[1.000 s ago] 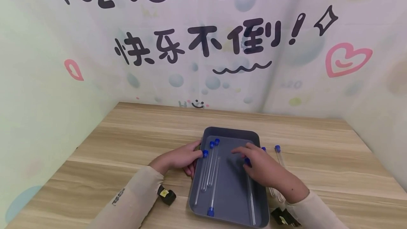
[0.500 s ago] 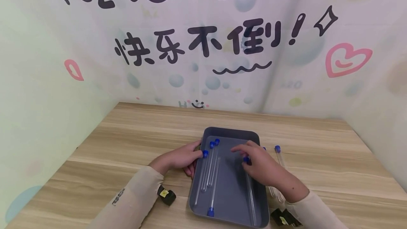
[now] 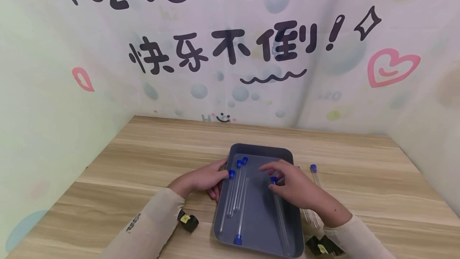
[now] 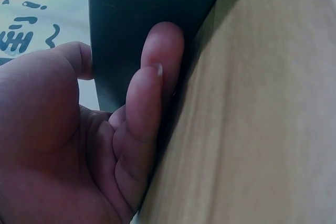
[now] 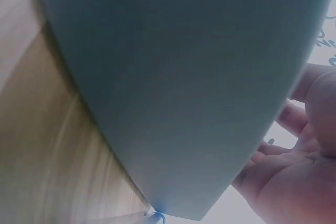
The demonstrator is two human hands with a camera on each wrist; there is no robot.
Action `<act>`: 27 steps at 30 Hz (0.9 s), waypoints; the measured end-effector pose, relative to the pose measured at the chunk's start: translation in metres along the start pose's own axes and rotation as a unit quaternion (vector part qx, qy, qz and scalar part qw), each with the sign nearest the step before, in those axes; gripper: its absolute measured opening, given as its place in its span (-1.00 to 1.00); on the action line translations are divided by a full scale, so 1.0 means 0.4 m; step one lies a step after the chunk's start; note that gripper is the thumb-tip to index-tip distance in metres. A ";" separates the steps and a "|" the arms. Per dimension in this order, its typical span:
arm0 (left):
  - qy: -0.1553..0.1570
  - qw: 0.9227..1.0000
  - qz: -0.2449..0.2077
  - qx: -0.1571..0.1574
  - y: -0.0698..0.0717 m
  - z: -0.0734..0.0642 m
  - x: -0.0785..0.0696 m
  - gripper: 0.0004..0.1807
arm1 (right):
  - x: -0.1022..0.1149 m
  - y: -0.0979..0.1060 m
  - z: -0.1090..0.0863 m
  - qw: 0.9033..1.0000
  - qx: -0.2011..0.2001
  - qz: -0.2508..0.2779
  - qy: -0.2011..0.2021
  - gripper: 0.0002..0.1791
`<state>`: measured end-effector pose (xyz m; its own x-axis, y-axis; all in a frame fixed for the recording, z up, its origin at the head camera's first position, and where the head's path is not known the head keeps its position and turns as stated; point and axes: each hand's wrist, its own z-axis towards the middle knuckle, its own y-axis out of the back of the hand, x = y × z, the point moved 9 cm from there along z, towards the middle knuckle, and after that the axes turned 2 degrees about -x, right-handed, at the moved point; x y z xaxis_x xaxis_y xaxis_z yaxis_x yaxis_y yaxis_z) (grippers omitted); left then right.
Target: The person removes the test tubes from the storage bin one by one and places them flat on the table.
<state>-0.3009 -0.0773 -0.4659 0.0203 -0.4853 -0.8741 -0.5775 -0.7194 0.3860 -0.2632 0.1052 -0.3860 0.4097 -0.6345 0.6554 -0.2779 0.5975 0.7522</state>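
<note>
A grey rectangular tray [image 3: 262, 235] lies on the wooden table. My left hand [image 3: 205, 177] grips its left side, thumb at the rim; in the left wrist view the fingers [image 4: 144, 98] lie against the outer wall. Above the tray's right part, my right hand [image 3: 296, 183] pinches a blue-capped clear test tube [image 3: 281, 215] near its cap, index finger held out; the hand partly hides the grip. The tube slants toward the tray's near right corner. Several other capped test tubes [image 3: 242, 211] lie along the tray's left side, one with its cap at the near end.
More capped test tubes [image 3: 314, 174] lie on the table [image 3: 373, 187] right of the tray, partly hidden by the right hand and forearm. Black straps [image 3: 188, 221] with yellow labels sit at both wrists. A printed cloth [image 3: 223, 99] hangs behind the table.
My right hand has shifted slightly left, and the capped end of the test tube has moved left with it. The left hand and tray have stayed in place.
</note>
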 end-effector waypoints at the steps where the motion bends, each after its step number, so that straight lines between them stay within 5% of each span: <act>1: -0.001 1.000 0.000 -0.001 0.001 -0.001 0.000 -0.34 | 0.002 0.000 0.000 1.000 0.002 0.005 -0.001 -0.51; 27: -0.003 1.000 -0.005 0.004 -0.001 -0.003 -0.001 -0.34 | -0.011 -0.033 -0.012 0.989 0.085 0.112 -0.053 -0.23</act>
<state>-0.3000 -0.0773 -0.4652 0.0216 -0.4761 -0.8791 -0.5843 -0.7195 0.3754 -0.2573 0.1026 -0.3991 0.2310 -0.5486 0.8035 -0.4966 0.6437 0.5823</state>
